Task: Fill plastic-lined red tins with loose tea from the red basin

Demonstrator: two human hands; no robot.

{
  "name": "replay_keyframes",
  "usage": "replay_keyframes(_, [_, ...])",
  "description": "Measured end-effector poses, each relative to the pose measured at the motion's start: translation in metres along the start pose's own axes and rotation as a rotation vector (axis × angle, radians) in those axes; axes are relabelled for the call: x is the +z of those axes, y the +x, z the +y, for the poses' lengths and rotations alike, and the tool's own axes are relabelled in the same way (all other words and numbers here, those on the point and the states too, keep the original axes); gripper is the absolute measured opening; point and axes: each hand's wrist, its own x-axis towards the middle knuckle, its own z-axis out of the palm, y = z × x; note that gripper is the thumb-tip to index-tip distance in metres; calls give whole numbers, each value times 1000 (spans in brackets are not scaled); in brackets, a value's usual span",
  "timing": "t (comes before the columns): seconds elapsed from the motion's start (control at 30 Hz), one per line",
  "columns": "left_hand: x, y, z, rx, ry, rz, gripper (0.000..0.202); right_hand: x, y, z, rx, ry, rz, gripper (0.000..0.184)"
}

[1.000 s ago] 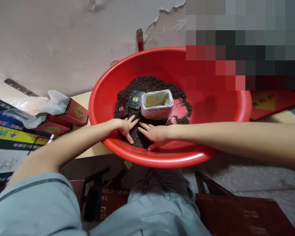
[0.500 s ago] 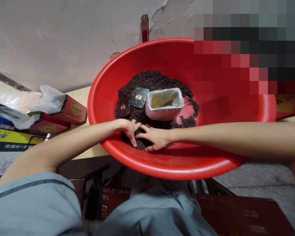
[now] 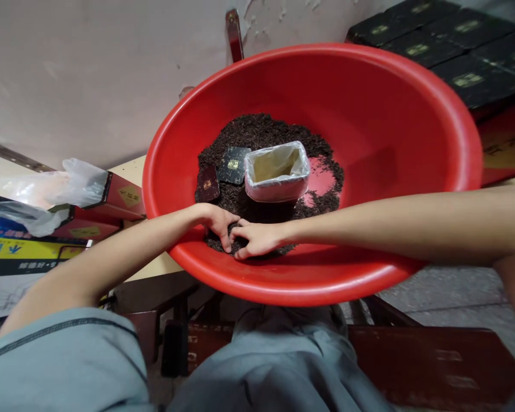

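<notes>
Loose dark tea leaves (image 3: 257, 129) lie heaped in a big red plastic basin (image 3: 381, 114). Near the basin's front side, my left hand (image 3: 221, 223) curls its fingers down into the leaves. My right hand (image 3: 260, 236) meets it from the other side, fingers bent, and a clump of leaves shows between the two. Just behind them an uncovered tin with a plastic liner (image 3: 278, 186) stands upright on the leaves; its visible inside looks yellowish. A black square lid (image 3: 235, 165) and a dark maroon lid (image 3: 208, 183) rest on the leaves to the tin's left.
Red boxes (image 3: 122, 194) with plastic bags (image 3: 83, 180) sit left of the basin, beside a printed carton (image 3: 8, 252). Several black-topped boxes (image 3: 467, 77) are stacked at the back right. A dark red wooden bench (image 3: 438, 366) is below, and a wall (image 3: 90, 74) rises behind.
Both hands have drawn closer together, the right hand's spread fingers now bent in toward the left around some tea leaves. The camera view has shifted slightly. Tin and lids keep their places.
</notes>
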Motion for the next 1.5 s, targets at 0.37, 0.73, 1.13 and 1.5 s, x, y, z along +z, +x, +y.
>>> replay_keyframes(0.37, [1,1,-10,40,-116,-52,64,19,9,2,90,-51,100,46])
replay_keyframes(0.73, [-30,-56,-15,120,-168,235,52,-60,-28,-38,-42,-278,240,31])
replay_keyframes(1.13, [-93,-58,45,268,-3,1078,58,-170,-78,33,-68,-431,676,44])
replay_keyframes(1.5, [-71,-30,49,428,-167,1268,73,-171,-81,33,-114,-356,809,44])
